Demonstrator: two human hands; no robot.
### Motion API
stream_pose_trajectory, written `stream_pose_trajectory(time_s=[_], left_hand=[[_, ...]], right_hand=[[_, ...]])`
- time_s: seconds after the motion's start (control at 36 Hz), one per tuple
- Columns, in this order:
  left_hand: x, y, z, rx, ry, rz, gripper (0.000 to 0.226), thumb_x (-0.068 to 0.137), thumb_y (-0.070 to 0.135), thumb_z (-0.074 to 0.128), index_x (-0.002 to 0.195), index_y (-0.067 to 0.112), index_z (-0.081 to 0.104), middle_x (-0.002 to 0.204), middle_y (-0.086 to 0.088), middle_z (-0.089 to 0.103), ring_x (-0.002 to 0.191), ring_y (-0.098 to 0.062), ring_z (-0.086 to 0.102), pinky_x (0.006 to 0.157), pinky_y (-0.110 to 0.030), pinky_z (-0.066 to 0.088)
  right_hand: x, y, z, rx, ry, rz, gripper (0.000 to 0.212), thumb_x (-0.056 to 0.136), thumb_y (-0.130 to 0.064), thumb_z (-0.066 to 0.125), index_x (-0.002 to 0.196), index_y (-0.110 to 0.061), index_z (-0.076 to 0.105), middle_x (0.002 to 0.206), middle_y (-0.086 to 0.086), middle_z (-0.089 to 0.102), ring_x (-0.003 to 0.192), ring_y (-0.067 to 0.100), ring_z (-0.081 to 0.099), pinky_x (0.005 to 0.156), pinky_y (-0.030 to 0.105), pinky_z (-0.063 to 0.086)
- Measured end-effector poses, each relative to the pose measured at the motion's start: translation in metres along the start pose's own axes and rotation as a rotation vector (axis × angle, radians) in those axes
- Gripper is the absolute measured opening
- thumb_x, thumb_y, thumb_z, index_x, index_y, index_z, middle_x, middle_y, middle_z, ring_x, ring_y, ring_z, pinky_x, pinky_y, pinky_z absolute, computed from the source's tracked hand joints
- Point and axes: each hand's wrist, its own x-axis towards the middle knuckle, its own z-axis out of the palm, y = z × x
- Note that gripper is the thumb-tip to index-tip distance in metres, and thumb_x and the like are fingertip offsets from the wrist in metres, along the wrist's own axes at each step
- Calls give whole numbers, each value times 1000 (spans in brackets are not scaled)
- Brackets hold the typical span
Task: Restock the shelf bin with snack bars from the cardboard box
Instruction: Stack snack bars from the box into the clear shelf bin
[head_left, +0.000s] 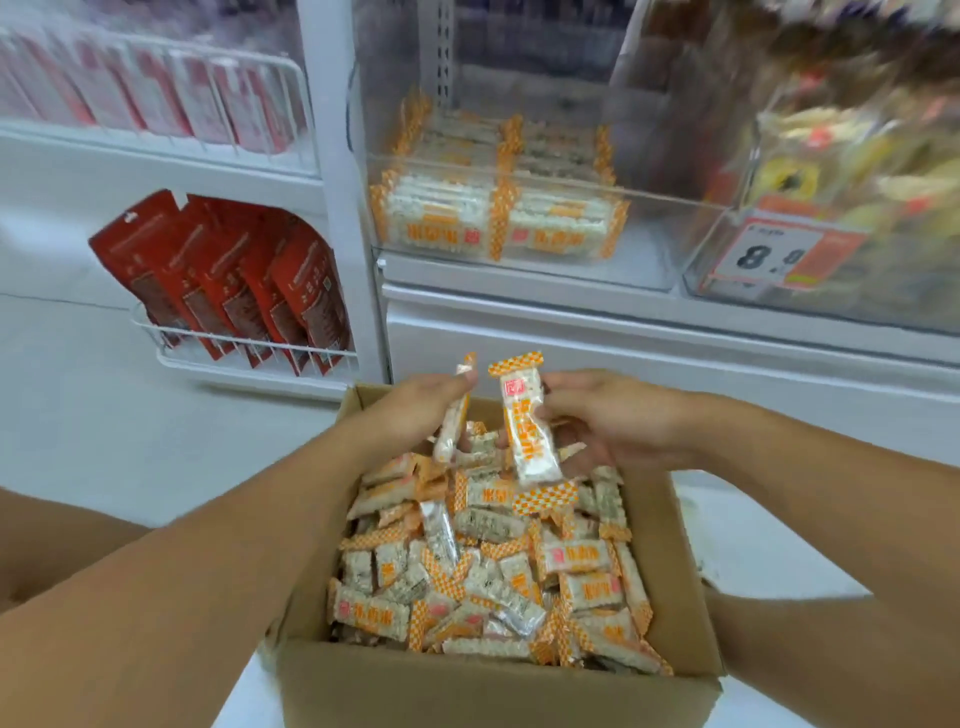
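Each hand holds one snack bar above the cardboard box.
The left hand pinches an edge-on bar; the right hand grips an upright bar. The shelf bin sits beyond both hands.

Shop: price tag, apparently stocked shelves.

Two hands are in view, the left hand and the right hand, each holding one snack bar: one edge-on bar in the left fingers, one face-on bar in the right fingers. Below the fingers is one cardboard box with dozens of loose bars, too many to count. Beyond the fingers, one clear shelf bin shows two rows of stacked bars. Left of the fingers, one wire rack holds about five red pouches.
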Motion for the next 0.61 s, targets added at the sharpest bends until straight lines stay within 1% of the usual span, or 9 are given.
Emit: stream_pose_trajectory(time_s=[0.06, 0.17, 0.22, 0.28, 0.33, 0.39, 0.44, 0.53, 0.61], left_hand=[[-8, 59, -7, -188, -138, -44, 40, 103, 49, 45, 99, 13, 62, 72, -11, 57, 55, -24, 60, 54, -32, 54], [-26, 160, -40, -64, -294, 89, 49, 98, 59, 44, 104, 15, 65, 64, -1, 49, 45, -13, 47, 39, -20, 41], [-33, 194, -55, 63, -214, 189, 49, 83, 59, 62, 106, 16, 63, 65, 0, 52, 44, -12, 45, 39, -20, 37], [-31, 214, -66, 193, -54, 322, 39, 79, 41, 78, 102, 14, 60, 64, 2, 58, 46, -12, 50, 42, -23, 40], [-20, 221, -73, 271, 147, 427, 29, 83, 19, 80, 101, 9, 60, 66, 0, 65, 49, -11, 56, 46, -27, 44], [-2, 219, -80, 339, 327, 481, 19, 86, 19, 76, 97, 8, 66, 77, -6, 70, 55, -13, 62, 52, -29, 50], [12, 219, -84, 434, 412, 518, 23, 84, 32, 74, 94, 12, 71, 78, -12, 71, 66, -23, 69, 61, -36, 57], [24, 227, -83, 595, 356, 528, 28, 91, 34, 70, 96, 6, 69, 79, -17, 66, 68, -28, 64, 59, -31, 45], [37, 234, -79, 614, 368, 594, 19, 95, 29, 68, 95, 9, 69, 83, -13, 69, 69, -25, 63, 61, -33, 47]], right_hand=[[-23, -44, -14, 21, -18, -98, 35, 99, -7, 52, 134, -6, 57, 127, 19, 68, 101, 28, 60, 92, 46, 51], [-55, -119, -52, -89, 79, -391, 37, 100, -12, 51, 136, -12, 57, 113, 6, 73, 82, 13, 67, 70, 26, 57], [-58, -141, -67, -168, 204, -564, 27, 99, -12, 54, 125, -15, 61, 100, 0, 72, 77, 12, 65, 70, 25, 53], [-53, -153, -78, -223, 350, -720, 22, 101, -7, 54, 121, -16, 60, 101, 5, 66, 83, 22, 55, 76, 33, 46], [-40, -159, -90, -379, 509, -829, 26, 102, -3, 52, 122, -17, 60, 107, 8, 65, 90, 24, 54, 85, 42, 47], [-24, -163, -103, -696, 596, -828, 26, 100, -6, 56, 122, -17, 64, 112, 5, 71, 95, 19, 62, 96, 45, 51], [-12, -164, -115, -876, 580, -713, 24, 99, -9, 60, 121, -11, 68, 109, 7, 74, 94, 11, 64, 96, 40, 52], [-2, -165, -124, -914, 490, -562, 19, 96, -7, 66, 114, -7, 72, 89, -1, 74, 73, -8, 60, 71, 13, 50], [7, -166, -132, -858, 414, -438, 25, 90, -10, 74, 115, -13, 75, 96, -2, 77, 81, -4, 67, 80, 10, 53]])
